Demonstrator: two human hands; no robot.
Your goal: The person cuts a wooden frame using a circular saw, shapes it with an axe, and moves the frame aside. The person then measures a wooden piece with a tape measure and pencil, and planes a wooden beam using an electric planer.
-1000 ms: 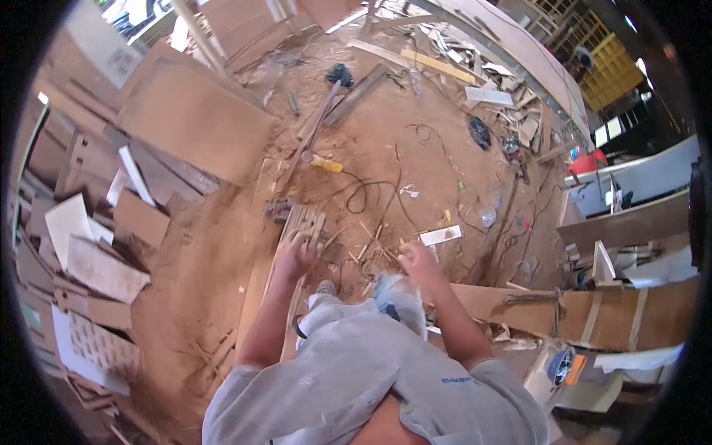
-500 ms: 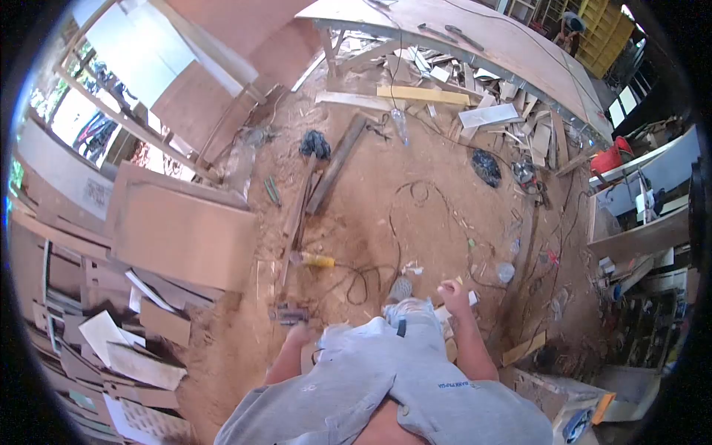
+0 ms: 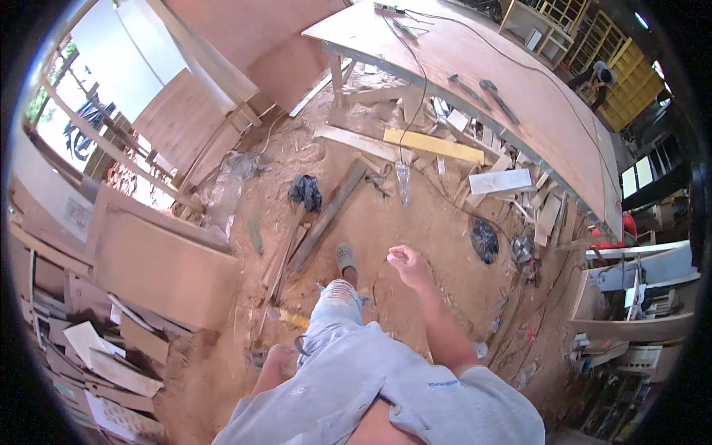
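Note:
My right hand (image 3: 412, 268) is held out in front of my body, above the sandy floor, with its fingers curled in. I see nothing in it. Low at my left side hangs my left hand (image 3: 279, 359), near my trouser leg; its fingers are not clear. A yellow tool (image 3: 294, 318) lies on the floor just beyond it, partly hidden by my leg. One foot in a grey clog (image 3: 345, 256) is stepping forward beside a dark wooden beam (image 3: 326, 215).
A large work table (image 3: 534, 111) carries a hammer (image 3: 498, 100) and cables. Wood offcuts (image 3: 500, 180) are heaped beneath it. A black plastic bag (image 3: 485, 242) lies on the right. Panels (image 3: 159, 274) lean at left. Another person (image 3: 595, 80) bends over far right.
My body has moved forward towards the table. My right hand has swung forward and inward, and a clogged foot has come ahead. The yellow tool now sits closer to my leg.

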